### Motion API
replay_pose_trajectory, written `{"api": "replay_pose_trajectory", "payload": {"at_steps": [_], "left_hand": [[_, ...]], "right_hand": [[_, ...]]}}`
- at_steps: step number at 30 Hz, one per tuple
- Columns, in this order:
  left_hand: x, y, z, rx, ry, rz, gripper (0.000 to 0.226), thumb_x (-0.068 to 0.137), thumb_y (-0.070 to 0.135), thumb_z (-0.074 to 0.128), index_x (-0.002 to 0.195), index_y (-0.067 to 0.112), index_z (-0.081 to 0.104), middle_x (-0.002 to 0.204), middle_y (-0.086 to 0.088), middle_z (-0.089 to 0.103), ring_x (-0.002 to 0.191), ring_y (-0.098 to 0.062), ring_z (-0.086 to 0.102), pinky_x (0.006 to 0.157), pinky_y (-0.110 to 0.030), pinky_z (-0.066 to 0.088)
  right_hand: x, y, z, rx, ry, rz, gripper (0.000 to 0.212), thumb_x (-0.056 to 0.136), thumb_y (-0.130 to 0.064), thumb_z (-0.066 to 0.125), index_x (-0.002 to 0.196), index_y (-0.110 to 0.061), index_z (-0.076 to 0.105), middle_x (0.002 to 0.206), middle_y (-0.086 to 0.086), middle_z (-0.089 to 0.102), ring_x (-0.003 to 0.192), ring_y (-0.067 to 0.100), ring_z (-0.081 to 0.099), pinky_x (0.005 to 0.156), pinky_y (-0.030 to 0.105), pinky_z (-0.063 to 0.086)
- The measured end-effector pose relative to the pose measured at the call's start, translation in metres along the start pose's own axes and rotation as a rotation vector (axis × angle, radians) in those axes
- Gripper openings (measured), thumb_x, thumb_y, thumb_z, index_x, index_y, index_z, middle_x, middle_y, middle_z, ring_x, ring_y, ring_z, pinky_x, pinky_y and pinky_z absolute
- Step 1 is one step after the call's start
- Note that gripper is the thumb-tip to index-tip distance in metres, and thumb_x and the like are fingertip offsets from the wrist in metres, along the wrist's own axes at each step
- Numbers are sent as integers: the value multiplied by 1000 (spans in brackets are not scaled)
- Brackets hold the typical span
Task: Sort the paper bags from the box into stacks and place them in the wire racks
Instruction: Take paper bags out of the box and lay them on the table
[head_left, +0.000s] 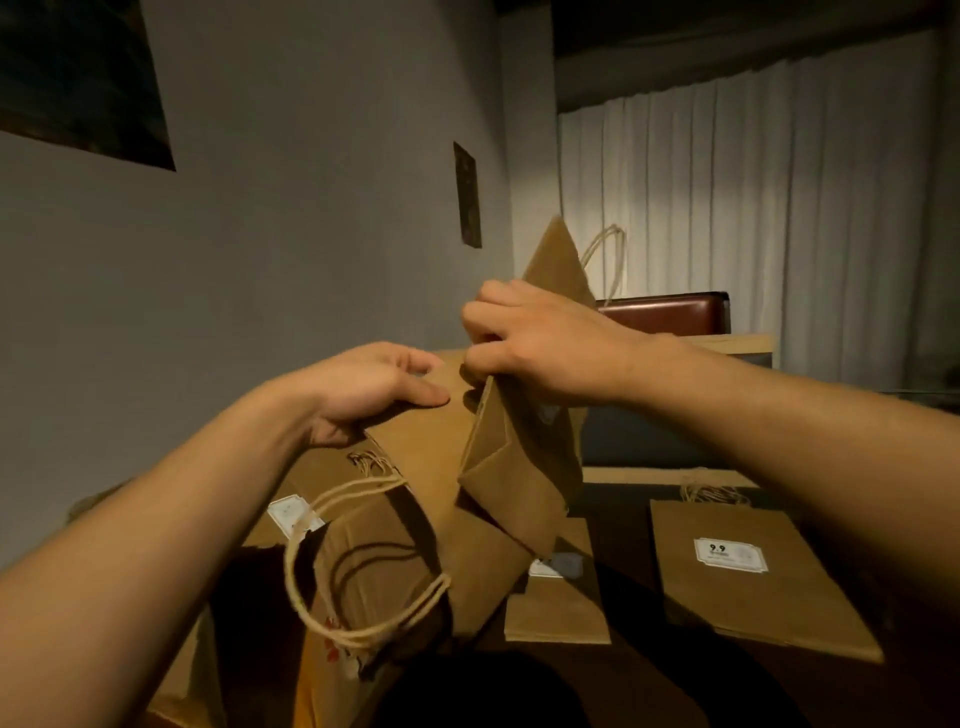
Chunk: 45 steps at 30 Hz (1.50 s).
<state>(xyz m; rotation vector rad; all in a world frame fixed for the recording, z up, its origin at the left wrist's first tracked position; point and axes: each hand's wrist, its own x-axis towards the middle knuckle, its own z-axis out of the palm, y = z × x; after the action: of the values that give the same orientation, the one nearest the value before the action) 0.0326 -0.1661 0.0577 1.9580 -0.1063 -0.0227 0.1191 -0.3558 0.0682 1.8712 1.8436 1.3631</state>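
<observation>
Dark desk (623, 499) carries the sorted piles. Cardboard box (332, 571) at lower left, open, with more brown bags spilling over its edge, twine handles (322, 566) looping out. Large flat bag (753, 566) with a white label lies on the desk at right; a smaller flat bag (558, 605) lies just beside it, nearer the box. Wire racks not in view. Right hand (540, 348) pinches a folded paper bag (519, 467) at mid-height, holding it upright above the box edge, handles up. Left hand (374, 384) lies fingers-relaxed, flat on a bag atop the box pile, gripping nothing. Judgement: bags are light, thin, creasable, slide easily when stacked; best taken by the folded edge or flat body, not the twine, which snags.
</observation>
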Motion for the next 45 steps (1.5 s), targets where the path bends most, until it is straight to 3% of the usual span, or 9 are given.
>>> {"api": "replay_pose_trajectory", "payload": {"at_steps": [5, 10, 13, 17, 20, 23, 29, 34, 45], "left_hand": [[19, -5, 18, -189, -121, 12, 26, 79, 20, 69, 95, 0, 71, 96, -24, 66, 82, -27, 65, 72, -29, 55], [32, -67, 52, -935, -188, 157, 57, 97, 42, 48, 106, -11, 67, 108, -29, 68, 109, -36, 64, 97, -39, 48], [28, -112, 68, -1020, -57, 220, 53, 30, 39, 99, 72, 12, 78, 75, -7, 75, 71, -23, 73, 63, -37, 60], [4, -139, 113, -1014, -81, 511, 87, 87, 65, 52, 147, 5, 33, 152, -23, 31, 142, -38, 28, 118, -55, 9], [8, -156, 128, -1191, -214, 437, 91, 81, 46, 73, 147, 1, 30, 152, -22, 32, 138, -38, 36, 114, -58, 25], [16, -162, 125, -1138, 172, 95, 108, 40, 35, 97, 133, 1, 54, 125, -21, 63, 108, -34, 66, 83, -52, 57], [17, -156, 92, -887, 149, -63, 65, 81, 63, 42, 120, 16, 63, 115, -18, 69, 104, -34, 68, 94, -54, 51], [15, -163, 93, -821, -118, 31, 78, 60, 24, 92, 130, 11, 59, 117, -25, 66, 90, -29, 72, 73, -37, 61], [-7, -236, 184, -177, -223, -207, 84, 79, 7, 76, 139, 44, 31, 130, 0, 55, 106, -24, 66, 94, -44, 53]], "right_hand": [[-19, -9, -2, 357, -155, 181, 11, 90, -19, 66, 97, -27, 67, 130, -6, 47, 116, 6, 45, 93, 19, 45], [-50, -18, 30, 877, -30, 802, 23, 89, 0, 58, 80, -16, 72, 83, 1, 71, 83, 16, 68, 79, 43, 58], [-59, -22, 52, 909, 58, 1106, 30, 80, 8, 47, 72, -10, 69, 71, 3, 69, 72, 20, 66, 67, 40, 57], [-67, -8, 70, 805, -9, 1325, 26, 78, -1, 44, 78, -6, 69, 76, 7, 69, 72, 26, 66, 65, 38, 55], [-71, -10, 83, 730, -153, 1321, 20, 85, -8, 48, 72, -12, 63, 76, 6, 66, 73, 26, 65, 68, 40, 57], [-77, -10, 88, 584, -277, 1225, 16, 88, -10, 52, 78, -10, 64, 89, 5, 63, 87, 26, 63, 78, 43, 56], [-84, 10, 69, 246, -282, 968, 23, 85, 0, 46, 79, -19, 57, 80, 1, 51, 104, 29, 48, 83, 39, 30], [-91, 29, 61, 107, -282, 907, 35, 85, 6, 42, 77, -26, 55, 79, -2, 54, 97, 26, 52, 82, 39, 29], [-138, -76, 101, 235, -474, 408, 23, 96, -21, 57, 115, -23, 69, 110, 1, 61, 108, 18, 52, 82, 29, 44]]}}
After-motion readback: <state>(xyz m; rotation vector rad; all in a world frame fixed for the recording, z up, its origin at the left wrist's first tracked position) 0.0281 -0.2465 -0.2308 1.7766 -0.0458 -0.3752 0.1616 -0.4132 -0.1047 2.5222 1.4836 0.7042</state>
